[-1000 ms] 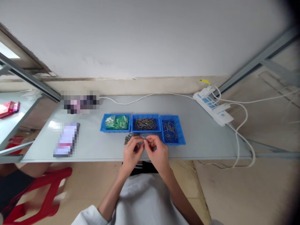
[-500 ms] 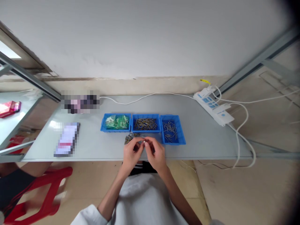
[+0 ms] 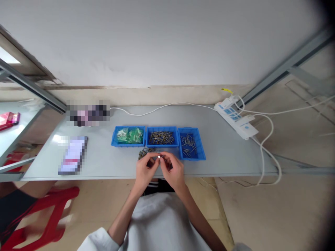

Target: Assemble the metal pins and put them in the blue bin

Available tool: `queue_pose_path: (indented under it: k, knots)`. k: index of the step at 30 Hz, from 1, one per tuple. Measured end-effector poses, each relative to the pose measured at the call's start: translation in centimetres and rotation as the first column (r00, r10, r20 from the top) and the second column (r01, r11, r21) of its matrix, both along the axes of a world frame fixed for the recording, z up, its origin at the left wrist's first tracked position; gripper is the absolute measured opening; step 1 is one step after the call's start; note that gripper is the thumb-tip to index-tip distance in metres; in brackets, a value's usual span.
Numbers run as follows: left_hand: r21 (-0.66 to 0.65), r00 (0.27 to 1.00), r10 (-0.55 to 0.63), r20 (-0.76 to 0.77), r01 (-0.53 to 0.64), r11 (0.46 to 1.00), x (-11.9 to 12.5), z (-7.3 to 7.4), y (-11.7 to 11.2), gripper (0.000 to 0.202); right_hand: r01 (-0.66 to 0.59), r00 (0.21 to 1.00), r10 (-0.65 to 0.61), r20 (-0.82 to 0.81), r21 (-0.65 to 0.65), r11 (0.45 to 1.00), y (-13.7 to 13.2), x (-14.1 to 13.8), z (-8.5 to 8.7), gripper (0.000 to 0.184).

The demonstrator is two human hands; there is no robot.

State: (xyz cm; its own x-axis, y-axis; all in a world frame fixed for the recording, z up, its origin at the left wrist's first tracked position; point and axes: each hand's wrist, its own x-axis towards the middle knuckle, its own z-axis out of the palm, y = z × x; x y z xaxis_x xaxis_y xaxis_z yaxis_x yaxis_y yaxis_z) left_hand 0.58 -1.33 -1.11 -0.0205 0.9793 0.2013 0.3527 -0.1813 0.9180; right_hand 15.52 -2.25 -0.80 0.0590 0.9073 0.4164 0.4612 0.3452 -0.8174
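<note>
My left hand (image 3: pixel 144 171) and my right hand (image 3: pixel 172 171) meet over the table's front edge, thumbs and fingertips pinched together. Between them is a small white-ended piece (image 3: pixel 158 157), mostly hidden by the fingers, so its kind does not show. Just behind my left fingers lies a loose pile of thin metal pins or screws (image 3: pixel 143 153). Three blue bins stand beyond: the left bin (image 3: pixel 113 140) holds small pale pieces on green, the middle bin (image 3: pixel 148 143) dark and brassy metal pins or screws, the right bin (image 3: pixel 200 153) fewer silvery ones.
A phone-like device (image 3: pixel 73 155) lies on the left of the table (image 3: pixel 110 164), with a blurred object (image 3: pixel 90 115) behind it. A white power strip (image 3: pixel 235 118) with cables sits at the right. A red stool (image 3: pixel 56 212) and another person's leg (image 3: pixel 15 212) are at lower left.
Both hands stay pinched together at nearly the same spot, and the white end shows slightly more brightly. The whole view has shifted a little; bins and pile look unchanged.
</note>
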Motion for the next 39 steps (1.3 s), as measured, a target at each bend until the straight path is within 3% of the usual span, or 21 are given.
queue_pose_path:
  k: [9,17,20,23,26,29,33,39]
  knots:
    - [-0.023,1.0,0.007,0.026,-0.006,1.0,0.1,0.0,0.1,0.012,0.031,0.999,-0.029,-0.037,0.057,0.998,-0.1,0.0,-0.5,0.016]
    - [0.013,0.999,-0.013,0.029,0.013,1.0,0.1,0.6,-0.1,0.013,0.059,0.997,-0.056,-0.048,0.068,0.996,-0.3,0.0,0.8,0.016]
    - [0.032,0.994,0.042,0.097,-0.045,0.998,0.2,0.9,-0.4,0.019,0.176,0.984,-0.179,0.004,0.158,0.972,-0.1,1.6,2.1,0.011]
    - [-0.002,0.96,0.166,0.225,-0.17,0.986,0.0,0.7,-0.9,0.022,0.384,0.902,-0.419,0.106,0.245,0.89,1.0,4.5,3.6,0.011]
    - [-0.036,0.894,0.258,0.367,-0.264,0.964,-0.2,0.3,-1.0,0.026,0.435,0.834,-0.495,0.244,0.261,0.862,1.8,6.6,4.6,0.016]
    - [-0.044,0.863,0.277,0.423,-0.286,0.957,-0.2,0.1,-0.9,0.025,0.354,0.863,-0.422,0.278,0.263,0.897,1.4,6.1,4.4,0.018]
    - [-0.062,0.867,0.263,0.424,-0.262,0.963,-0.2,0.3,-0.7,0.025,0.036,0.936,-0.087,0.34,0.154,0.987,0.4,2.3,2.6,0.018]
    - [-0.071,0.891,0.23,0.391,-0.22,0.973,-0.3,0.2,-0.8,0.026,0.032,0.872,0.023,0.489,-0.104,0.994,1.5,-0.3,-0.2,0.013]
